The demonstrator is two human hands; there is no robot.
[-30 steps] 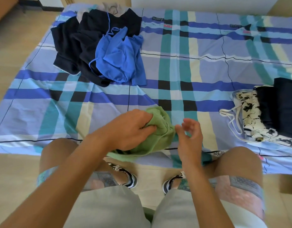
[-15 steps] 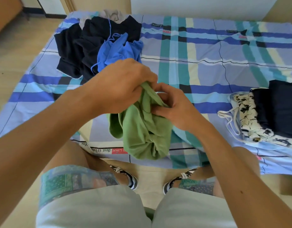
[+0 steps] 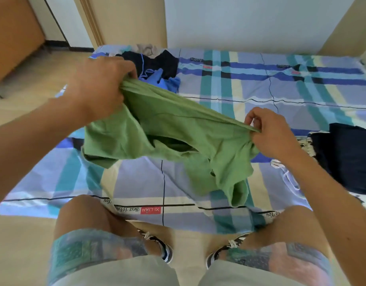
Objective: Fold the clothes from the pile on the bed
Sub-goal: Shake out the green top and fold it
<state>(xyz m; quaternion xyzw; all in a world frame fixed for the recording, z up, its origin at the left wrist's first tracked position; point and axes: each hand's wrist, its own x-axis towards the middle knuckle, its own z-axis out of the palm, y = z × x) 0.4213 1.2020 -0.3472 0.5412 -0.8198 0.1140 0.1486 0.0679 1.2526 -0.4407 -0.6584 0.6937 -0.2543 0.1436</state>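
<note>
The fingers of the left hand (image 3: 99, 87) curled tight round one end of a green garment (image 3: 178, 131); the right hand (image 3: 270, 133) pinched the other end, probably to stretch it open for folding; the left hand was held higher and farther, so the cloth sagged above the near side of the checked bed (image 3: 240, 83); the unfolded pile (image 3: 155, 65) lay far left, folded dark clothes (image 3: 351, 153) at right.

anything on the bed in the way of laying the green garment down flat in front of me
Nothing visible. The left hand and right hand hold the green garment over bare plaid sheet; the unfolded pile lies far back left, the folded stack at the right edge.
</note>
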